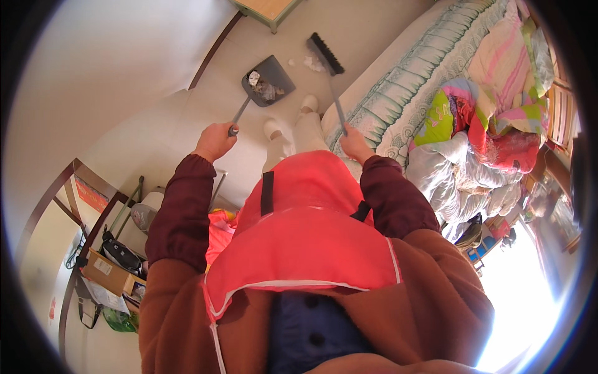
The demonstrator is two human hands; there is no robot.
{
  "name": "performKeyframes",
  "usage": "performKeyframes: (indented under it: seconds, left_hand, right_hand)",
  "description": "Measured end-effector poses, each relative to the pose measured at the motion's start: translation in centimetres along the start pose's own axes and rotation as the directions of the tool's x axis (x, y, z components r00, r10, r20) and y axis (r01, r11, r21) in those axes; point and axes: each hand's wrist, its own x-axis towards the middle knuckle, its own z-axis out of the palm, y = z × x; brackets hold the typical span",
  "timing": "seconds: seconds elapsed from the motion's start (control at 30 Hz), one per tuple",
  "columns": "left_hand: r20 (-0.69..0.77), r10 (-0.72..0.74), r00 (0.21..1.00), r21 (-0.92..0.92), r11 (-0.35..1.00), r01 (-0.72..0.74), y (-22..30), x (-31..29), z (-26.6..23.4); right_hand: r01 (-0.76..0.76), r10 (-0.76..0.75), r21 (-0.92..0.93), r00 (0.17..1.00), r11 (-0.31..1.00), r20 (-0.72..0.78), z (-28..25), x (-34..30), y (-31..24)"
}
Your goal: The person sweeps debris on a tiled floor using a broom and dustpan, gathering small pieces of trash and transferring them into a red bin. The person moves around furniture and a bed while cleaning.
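Observation:
My left hand [215, 142] is closed round the handle of a grey dustpan [283, 71], whose pan rests on or just over the floor ahead of me. Inside the pan lie crumpled silvery foil [253, 78] and a clump of fluffy litter [269, 91]. In my right hand [356, 144] is the grey stick of a broom [326, 53] with dark bristles, held out to the right of the dustpan. Beside the bristles sits a small pile of whitish litter [313, 64], with a smaller white bit [291, 62] between pile and dustpan.
A bed [398, 81] with a green-and-white ruffled cover runs along my right, heaped with colourful bedding [492, 124]. A wooden-topped table [268, 9] stands at the far end. Boxes and bags, including a cardboard box [104, 272], are at the left. My shoes [273, 128] are close to the dustpan.

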Motion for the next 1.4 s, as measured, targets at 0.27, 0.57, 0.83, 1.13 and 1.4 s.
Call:
performKeyframes:
  seconds: [0.27,0.57,0.83,1.13,1.4]
  left_hand:
    - [-0.016,-0.018,1.000,0.001,1.000,0.018,0.4,0.6,0.7]
    - [0.013,-0.037,0.999,0.037,0.999,0.036,-0.1,-0.3,1.0]
    - [-0.007,-0.015,1.000,-0.016,1.000,0.015,-1.7,-2.3,0.8]
    - [0.025,-0.033,0.999,-0.005,0.999,0.033,-3.8,-4.6,0.5]
    - [-0.029,-0.051,0.998,-0.030,0.998,0.050,-5.1,-4.7,0.9]
  right_hand:
    - [0.064,-0.061,-0.008,0.974,0.998,0.218,4.0,-5.7,-5.5]
    - [0.102,-0.102,0.010,0.989,0.995,0.111,-0.6,-10.4,-3.7]
    - [0.212,-0.230,-0.154,0.967,0.965,-0.110,-4.0,-5.5,-0.8]
    - [0.232,-0.255,-0.296,0.966,0.927,-0.042,-0.3,-0.4,-1.5]
    - [0.272,-0.226,-0.277,0.956,0.922,0.188,5.0,-6.8,-2.9]
